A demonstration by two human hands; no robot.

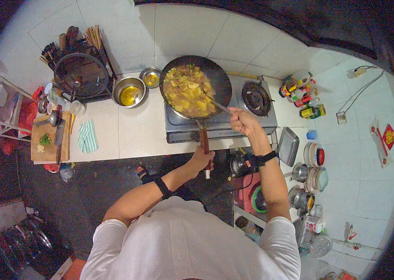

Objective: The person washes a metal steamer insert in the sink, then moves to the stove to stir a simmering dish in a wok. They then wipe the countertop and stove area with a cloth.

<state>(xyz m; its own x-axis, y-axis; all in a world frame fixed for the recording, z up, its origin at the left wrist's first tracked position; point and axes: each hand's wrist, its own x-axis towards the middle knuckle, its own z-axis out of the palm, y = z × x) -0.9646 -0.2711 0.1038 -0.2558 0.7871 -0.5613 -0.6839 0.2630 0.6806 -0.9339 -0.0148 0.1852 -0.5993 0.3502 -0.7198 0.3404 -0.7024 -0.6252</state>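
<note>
A dark wok (222,75) sits over the left side of a two-burner gas stove (186,131). Chunks of yellow food in brown sauce (188,89), perhaps potato with meat, fill its left part. My left hand (201,159) grips the wok's brown wooden handle (203,138), which points towards me. In my right hand (243,120) is the handle of a metal cooking utensil (221,106), probably a spatula. Its working end is hidden in the food.
Left of the wok stand two metal bowls of yellow liquid, a larger one (129,92) and a smaller one (151,77). A cutting board (52,150) holds a cleaver (59,133) and chopped greens (45,139). The right burner (255,98) is bare; bottles (302,92) stand beyond it.
</note>
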